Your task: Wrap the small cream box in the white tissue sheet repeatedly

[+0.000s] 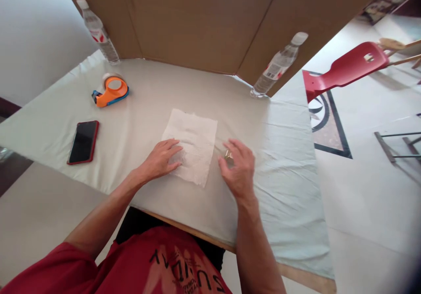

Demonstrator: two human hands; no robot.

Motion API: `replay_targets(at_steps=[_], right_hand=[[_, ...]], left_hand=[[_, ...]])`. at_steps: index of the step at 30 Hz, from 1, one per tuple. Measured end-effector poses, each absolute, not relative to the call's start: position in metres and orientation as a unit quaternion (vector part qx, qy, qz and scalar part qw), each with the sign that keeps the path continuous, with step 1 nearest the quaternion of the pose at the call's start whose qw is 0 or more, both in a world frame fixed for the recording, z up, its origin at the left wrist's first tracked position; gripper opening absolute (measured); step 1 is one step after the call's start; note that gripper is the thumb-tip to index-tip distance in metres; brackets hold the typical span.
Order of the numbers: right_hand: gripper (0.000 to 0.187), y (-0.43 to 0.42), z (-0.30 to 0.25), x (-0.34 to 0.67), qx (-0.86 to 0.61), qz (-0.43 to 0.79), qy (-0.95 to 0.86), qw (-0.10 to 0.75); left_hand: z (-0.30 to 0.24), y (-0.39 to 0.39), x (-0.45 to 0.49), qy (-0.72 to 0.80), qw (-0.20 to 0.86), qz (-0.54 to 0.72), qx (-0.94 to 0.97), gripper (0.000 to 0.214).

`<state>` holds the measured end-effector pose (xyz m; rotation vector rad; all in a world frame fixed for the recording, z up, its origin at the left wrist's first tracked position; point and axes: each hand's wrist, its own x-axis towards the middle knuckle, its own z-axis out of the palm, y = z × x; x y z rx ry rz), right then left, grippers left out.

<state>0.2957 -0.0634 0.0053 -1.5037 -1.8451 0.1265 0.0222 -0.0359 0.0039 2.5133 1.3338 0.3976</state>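
A white paper sheet (197, 138), creased and rough-edged like a paper towel, lies flat on the cloth in front of me. My left hand (161, 159) rests at its left edge, fingers stretched and thumb apart. Between that thumb and the fingers is a faint, clear, shiny patch that I cannot make out. To the right of the sheet, my right hand (238, 164) curls round a small shiny, yellowish, glass-like object (229, 156). The palm and fingers hide most of that object, and slight blur softens the fingertips.
A phone (83, 142) and an orange-and-blue tape dispenser (112, 93) lie at the left on the pale tablecloth (283, 189). Two water bottles, left (98, 32) and right (277, 68), stand against a brown cardboard screen (197, 22). A red chair (351, 66) is beyond the right edge.
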Motion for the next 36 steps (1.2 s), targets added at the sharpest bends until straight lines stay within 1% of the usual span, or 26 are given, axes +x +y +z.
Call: replay_targets(at_steps=[2, 3, 5, 8, 11, 14, 17, 20, 22, 25, 26, 31, 36], right_hand=[[0.051, -0.061, 0.001, 0.315, -0.634, 0.054, -0.704, 0.315], [0.053, -0.06, -0.003, 0.324, -0.647, 0.063, -0.703, 0.288], [0.048, -0.057, -0.011, 0.336, -0.657, 0.08, -0.703, 0.262], [0.038, -0.055, -0.01, 0.339, -0.65, 0.088, -0.695, 0.296], [0.038, -0.057, 0.009, 0.321, -0.615, 0.107, -0.697, 0.352], [0.038, -0.055, 0.024, 0.284, -0.55, 0.124, -0.733, 0.38], [0.039, -0.044, 0.019, 0.246, -0.499, 0.131, -0.77, 0.375], [0.042, -0.03, -0.001, 0.224, -0.476, 0.16, -0.809, 0.306], [0.049, -0.026, -0.013, 0.223, -0.475, 0.185, -0.813, 0.281], [0.064, -0.027, -0.024, 0.232, -0.487, 0.235, -0.782, 0.311], [0.065, -0.028, -0.026, 0.236, -0.49, 0.25, -0.771, 0.32], [0.053, -0.029, -0.031, 0.244, -0.493, 0.269, -0.761, 0.323], [0.056, -0.029, -0.034, 0.242, -0.493, 0.268, -0.757, 0.333]], left_hand=[[0.004, -0.032, 0.015, 0.458, 0.136, 0.127, 0.869, 0.045], [0.004, -0.029, 0.011, 0.458, 0.138, 0.125, 0.869, 0.046], [0.005, -0.023, 0.005, 0.459, 0.147, 0.125, 0.867, 0.048], [0.002, -0.011, 0.002, 0.451, 0.167, 0.137, 0.866, 0.051], [-0.003, -0.001, 0.003, 0.431, 0.191, 0.148, 0.869, 0.056], [-0.01, 0.003, 0.004, 0.418, 0.21, 0.138, 0.873, 0.064], [-0.018, 0.002, 0.003, 0.413, 0.219, 0.138, 0.873, 0.072], [-0.023, 0.001, 0.002, 0.411, 0.225, 0.156, 0.87, 0.075], [-0.023, 0.001, 0.002, 0.411, 0.23, 0.161, 0.868, 0.075], [-0.021, 0.001, 0.002, 0.412, 0.238, 0.157, 0.865, 0.075], [-0.02, 0.001, 0.002, 0.412, 0.24, 0.155, 0.865, 0.076], [-0.019, 0.002, 0.001, 0.408, 0.248, 0.154, 0.865, 0.08], [-0.02, 0.002, 0.0, 0.404, 0.246, 0.153, 0.868, 0.08]])
